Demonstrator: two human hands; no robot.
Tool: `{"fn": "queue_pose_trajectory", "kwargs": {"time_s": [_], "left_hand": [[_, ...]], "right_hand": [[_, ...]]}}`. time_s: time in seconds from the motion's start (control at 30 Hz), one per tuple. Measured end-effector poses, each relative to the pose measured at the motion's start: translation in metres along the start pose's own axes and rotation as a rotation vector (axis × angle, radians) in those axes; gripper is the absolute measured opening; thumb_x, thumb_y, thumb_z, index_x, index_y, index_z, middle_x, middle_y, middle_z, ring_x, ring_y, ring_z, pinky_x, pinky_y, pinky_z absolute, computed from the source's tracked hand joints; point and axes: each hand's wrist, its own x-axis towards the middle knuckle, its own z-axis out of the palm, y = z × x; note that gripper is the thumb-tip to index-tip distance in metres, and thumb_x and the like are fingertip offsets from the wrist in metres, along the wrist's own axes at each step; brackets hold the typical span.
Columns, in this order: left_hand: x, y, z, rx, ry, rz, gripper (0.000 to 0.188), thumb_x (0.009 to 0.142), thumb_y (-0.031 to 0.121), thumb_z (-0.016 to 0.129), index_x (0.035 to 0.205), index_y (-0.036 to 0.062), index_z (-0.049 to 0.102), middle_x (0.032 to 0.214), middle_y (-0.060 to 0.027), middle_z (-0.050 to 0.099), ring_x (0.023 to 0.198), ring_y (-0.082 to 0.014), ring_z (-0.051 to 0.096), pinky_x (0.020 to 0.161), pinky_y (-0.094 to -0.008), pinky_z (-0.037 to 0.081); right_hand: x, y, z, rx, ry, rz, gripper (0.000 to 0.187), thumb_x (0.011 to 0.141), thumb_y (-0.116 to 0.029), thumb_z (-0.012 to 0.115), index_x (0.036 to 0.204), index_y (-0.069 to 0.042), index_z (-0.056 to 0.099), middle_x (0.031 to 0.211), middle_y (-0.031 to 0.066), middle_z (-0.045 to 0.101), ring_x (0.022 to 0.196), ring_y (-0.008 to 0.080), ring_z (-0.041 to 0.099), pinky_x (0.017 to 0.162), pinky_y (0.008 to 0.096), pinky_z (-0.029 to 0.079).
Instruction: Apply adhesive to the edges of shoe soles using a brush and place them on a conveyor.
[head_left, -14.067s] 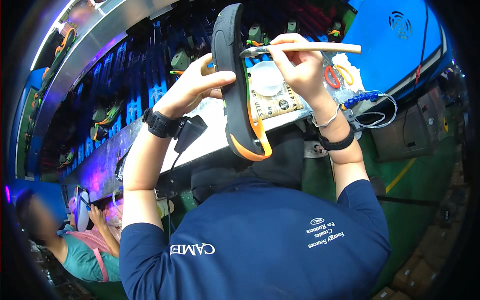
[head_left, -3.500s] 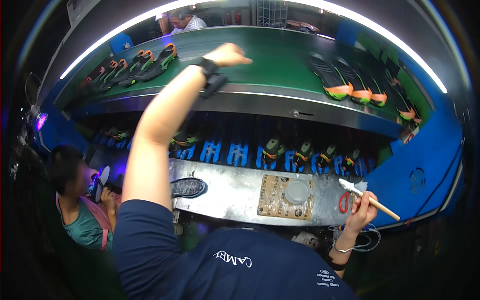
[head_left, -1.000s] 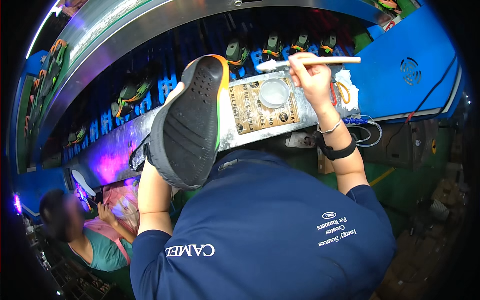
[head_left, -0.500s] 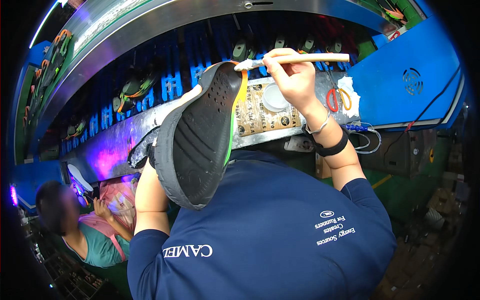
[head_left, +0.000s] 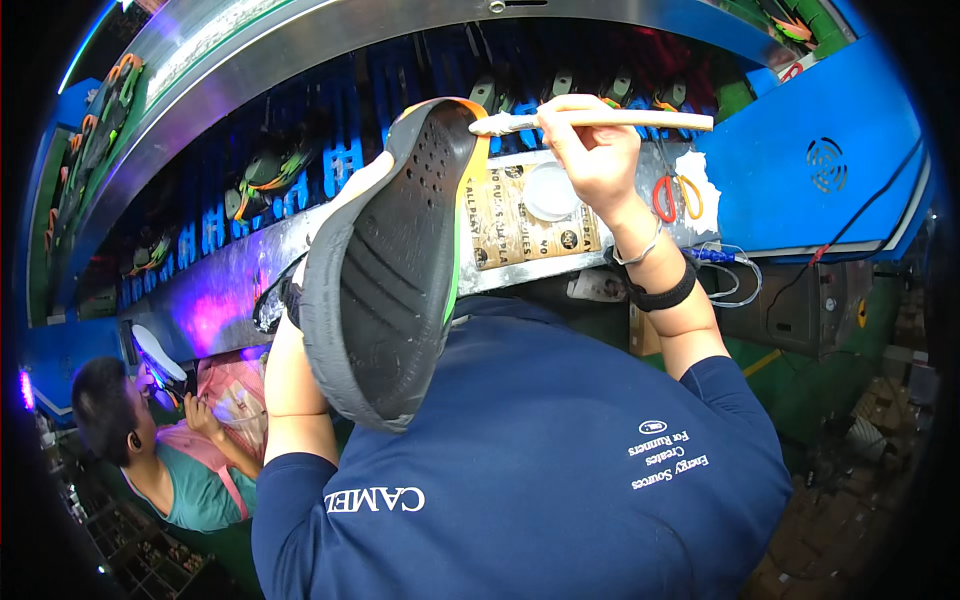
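Note:
A black shoe sole (head_left: 395, 270) with orange and green along its side is held up in front of me, its hollow inner face showing. My left hand (head_left: 378, 168) grips it from behind; only part of the thumb shows at its left edge, and the other fingers are hidden. Pinched in my right hand (head_left: 592, 160) is a brush (head_left: 660, 119) with a pale wooden handle. Its white-coated bristles meet the inside of the sole's rim at the far end. Below that hand sits a round white dish (head_left: 552, 193) on brown printed cardboard (head_left: 500, 245).
Scissors (head_left: 664, 200) with red and orange handles lie beside white crumpled tissue (head_left: 706, 205) on the metal ledge. Blue racks (head_left: 342, 172) carrying shoes stand behind it, under a curved metal frame. A blue machine housing (head_left: 800, 150) is at right. A co-worker (head_left: 185, 460) sits at left.
The sole has risen slightly at its far end and shifted a little left. My right hand and the brush have moved slightly right and down. The co-worker's head has turned.

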Motion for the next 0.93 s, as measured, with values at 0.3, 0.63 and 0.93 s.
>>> {"fn": "queue_pose_trajectory", "kwargs": {"time_s": [0.3,0.63,0.93], "left_hand": [[0.0,-0.005,0.011,0.105,0.08,0.149,0.038,0.079,0.032,0.054,0.105,0.0054,0.051,0.095,-0.0052,0.056,0.083,-0.0126,0.052,0.073,-0.026,0.043],[0.016,0.003,-0.008,0.101,0.006,0.038,0.037,0.079,0.031,0.053,0.106,0.0052,0.05,0.095,-0.0048,0.055,0.083,-0.0125,0.052,0.073,-0.0258,0.043],[0.013,0.005,-0.006,0.118,-0.093,0.018,0.045,0.08,0.03,0.052,0.118,0.0093,0.041,0.107,-0.0028,0.049,0.094,-0.0103,0.047,0.082,-0.0244,0.038]], "right_hand": [[-0.019,-0.008,0.0,0.077,0.109,0.132,0.004,0.072,0.003,0.058,0.075,0.004,0.056,0.063,0.0037,0.056,0.054,0.0052,0.051,0.047,0.0164,0.039],[-0.019,-0.012,-0.006,0.271,0.071,0.154,0.008,0.074,0.004,0.054,0.082,0.004,0.054,0.065,0.0046,0.055,0.056,0.0064,0.051,0.05,0.0169,0.041],[0.006,0.003,-0.013,-0.055,-0.168,-0.014,0.011,0.073,-0.001,0.056,0.084,0.0,0.058,0.08,0.0048,0.054,0.056,0.0044,0.046,0.047,0.0149,0.035]]}}
